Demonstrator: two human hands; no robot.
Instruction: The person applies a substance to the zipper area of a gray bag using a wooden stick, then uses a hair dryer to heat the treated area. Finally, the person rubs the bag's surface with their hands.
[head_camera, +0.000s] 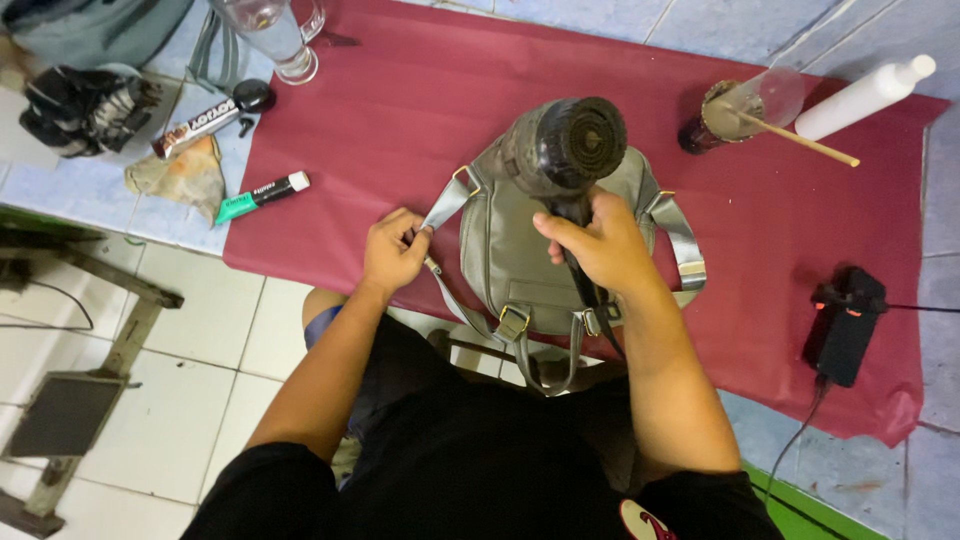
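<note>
From my remote station, nearest the camera, my left hand (393, 250) pinches the grey shoulder strap (446, 203) of a small grey-green backpack (520, 250), grip closed on the strap end. My right hand (600, 245) is wrapped firmly around the handle of a black hair dryer (565, 150), nozzle pointing up toward the camera, directly over the backpack. The backpack lies flat on a maroon cloth (400, 110) covering the counter (640, 20), its lower straps hanging over the near edge. Risk assessment: the dryer cord runs down across the backpack and could snag a buckle; held too near, hot air could scorch the strap or my pinching fingers. A black power adapter (845, 325) with a lit indicator sits right, its cable trailing off the edge, where a knee could pull it. Left of the cloth lie a green-and-black glue tube (262, 196) and a crumpled rag (180, 175). Farther back, a clear glass (275, 35) appears empty; a dark jar (715, 118) holds brownish paste with a wooden stick (800, 140) resting in it, liable to tip. Beside it lies a white bottle (865, 95), contents not visible.
</note>
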